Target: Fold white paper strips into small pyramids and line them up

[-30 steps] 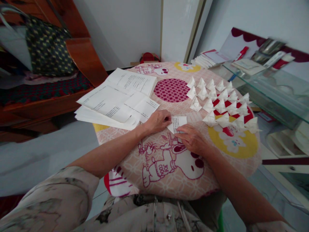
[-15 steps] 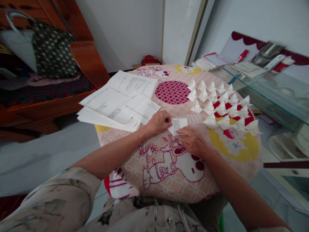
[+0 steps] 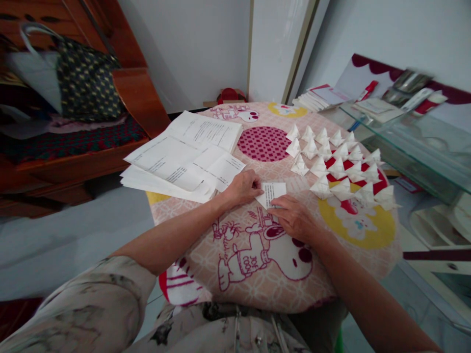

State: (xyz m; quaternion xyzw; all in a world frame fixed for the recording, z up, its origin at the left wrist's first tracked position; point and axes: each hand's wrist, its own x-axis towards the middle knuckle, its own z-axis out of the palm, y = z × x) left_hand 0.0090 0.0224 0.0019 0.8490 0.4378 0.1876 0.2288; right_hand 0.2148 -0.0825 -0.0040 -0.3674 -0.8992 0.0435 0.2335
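A small folded piece of printed paper [image 3: 273, 191] lies on the cloth-covered round table [image 3: 206, 264] in front of me. My left hand [image 3: 245, 186] is closed, its curled fingers pinching the paper's left corner. From the lower right, my right hand [image 3: 292, 215] holds the paper's near edge, with its fingers fairly straight and close together. Beyond my left forearm rests a stack of printed sheets [image 3: 176, 157], its upper pages creased. On the right side of the table stand several pointed folded paper pieces [image 3: 340, 166], set out in rows.
A glass shelf [image 3: 415, 147] with a red marker [image 3: 368, 90] and other items borders the table on the right. Behind it sits a pile of cards [image 3: 312, 98]. At left, a wooden bench [image 3: 136, 103] carries a dark patterned bag [image 3: 88, 81].
The whole view has shifted slightly, so things sit a little lower in the picture. Both hands stay at the folded paper, nearly in the same pose.
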